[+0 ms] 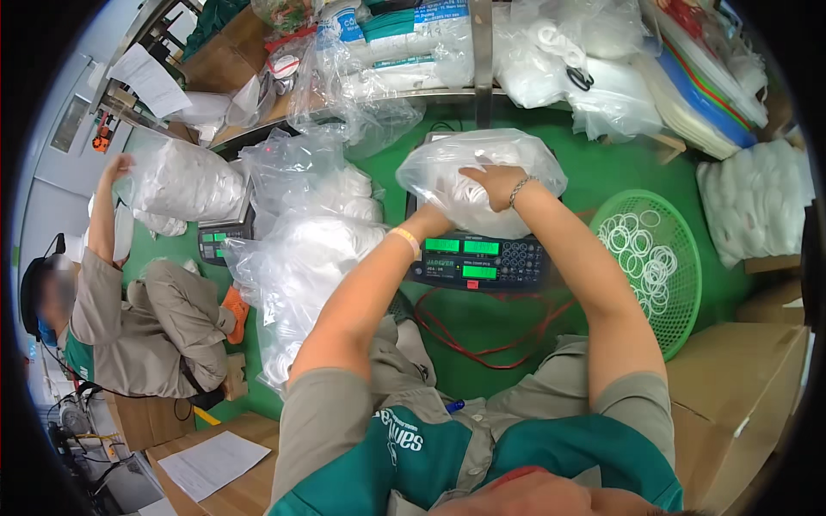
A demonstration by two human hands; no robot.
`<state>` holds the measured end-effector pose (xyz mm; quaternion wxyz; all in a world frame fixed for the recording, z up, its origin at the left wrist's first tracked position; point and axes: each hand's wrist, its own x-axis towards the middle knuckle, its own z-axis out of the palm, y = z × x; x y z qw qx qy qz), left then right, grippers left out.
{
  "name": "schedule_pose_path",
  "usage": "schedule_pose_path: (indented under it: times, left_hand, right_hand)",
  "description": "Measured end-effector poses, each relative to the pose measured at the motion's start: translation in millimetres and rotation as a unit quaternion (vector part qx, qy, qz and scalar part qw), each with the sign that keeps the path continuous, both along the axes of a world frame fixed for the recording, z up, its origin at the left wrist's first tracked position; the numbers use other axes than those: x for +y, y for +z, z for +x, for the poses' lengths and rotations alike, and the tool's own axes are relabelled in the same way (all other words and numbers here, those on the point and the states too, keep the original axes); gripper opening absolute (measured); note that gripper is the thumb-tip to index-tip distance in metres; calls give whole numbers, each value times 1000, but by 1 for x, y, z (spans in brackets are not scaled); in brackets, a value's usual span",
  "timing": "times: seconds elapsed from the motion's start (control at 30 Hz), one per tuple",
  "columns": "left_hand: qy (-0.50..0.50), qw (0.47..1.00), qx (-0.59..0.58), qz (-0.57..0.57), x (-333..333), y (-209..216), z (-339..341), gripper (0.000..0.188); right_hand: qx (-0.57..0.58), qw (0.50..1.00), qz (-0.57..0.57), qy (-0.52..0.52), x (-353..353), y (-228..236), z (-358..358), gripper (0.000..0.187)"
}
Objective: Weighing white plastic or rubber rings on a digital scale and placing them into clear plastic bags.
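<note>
A clear plastic bag (538,185) with white rings inside rests on a digital scale (482,262) with green displays. My right hand (496,185), a bracelet at its wrist, grips the bag from above; its fingers bend over the white rings. On the near left side of the bag my left hand (433,220), with a yellow band at the wrist, touches the plastic; its fingertips are hidden by the bag. To the right, a green plastic basket (688,284) holds loose white rings (654,267). Filled clear bags (323,249) lie left of my left forearm.
A co-worker (146,318) sits at the far left, one hand on a full bag (194,181) by a second scale (215,245). Red cable (482,357) loops on the green floor. Cardboard boxes (731,396) stand at the right; a shelf post (483,69) rises ahead.
</note>
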<state>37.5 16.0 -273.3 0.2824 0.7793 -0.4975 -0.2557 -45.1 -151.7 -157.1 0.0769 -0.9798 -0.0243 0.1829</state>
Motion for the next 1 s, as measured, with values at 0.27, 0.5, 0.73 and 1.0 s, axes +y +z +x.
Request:
schedule_pose_path:
  times: [0.27,0.5,0.73,1.0]
  left_hand:
    - [104,982,-94,-127,-4,47,-37,72]
    - [168,974,117,-98,-10,3,-27,68]
    - [181,980,65,-43,-4,20,-13,91]
    - [185,982,-26,22,33,142,50,70]
  right_hand:
    - [34,995,-63,-63,0,12,6,98]
    - [-89,995,-6,-53,-13,-46,8,46]
    - [-323,944,-56,-49,-15,0,18,12]
    - [-82,945,230,-216,-22,41,7,47]
